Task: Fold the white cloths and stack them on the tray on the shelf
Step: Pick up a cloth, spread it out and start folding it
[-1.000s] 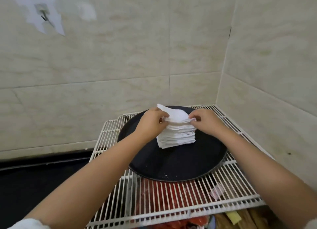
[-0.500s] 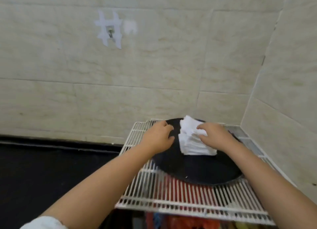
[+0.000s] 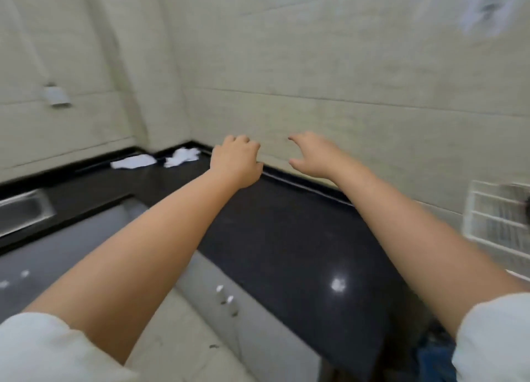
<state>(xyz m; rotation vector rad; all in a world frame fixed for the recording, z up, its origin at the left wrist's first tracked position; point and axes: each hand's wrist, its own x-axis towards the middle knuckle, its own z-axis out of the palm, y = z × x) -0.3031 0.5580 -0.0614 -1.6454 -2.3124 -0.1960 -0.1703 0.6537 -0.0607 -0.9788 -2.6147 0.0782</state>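
Both arms are reaching forward over the black counter (image 3: 286,238), bare from the white sleeves (image 3: 37,350) down. The left hand (image 3: 236,161) is hanging above the counter's back edge with its fingers loosely curled downward and holding nothing. The right hand (image 3: 312,156) is hovering just beside it, in front of the tiled wall (image 3: 344,66), with fingers spread apart and slightly bent and the thumb standing off from them, also gripping nothing. Two white cloths are lying unfolded in the far corner of the counter, well apart from both hands: a flatter cloth (image 3: 133,162) on the left and a crumpled cloth (image 3: 182,156) just beside it on the right. The wire shelf (image 3: 496,218) is showing only partly at the right edge of the view, blurred; a dark shape at its outer edge is too cut off to tell what it is. A metal sink (image 3: 23,212) is sitting in the counter at the far left. Grey cabinet doors (image 3: 229,301) with small knobs are showing below the counter front. A small white fitting (image 3: 56,95) is sticking out from the left wall, and the whole view is looking motion-blurred
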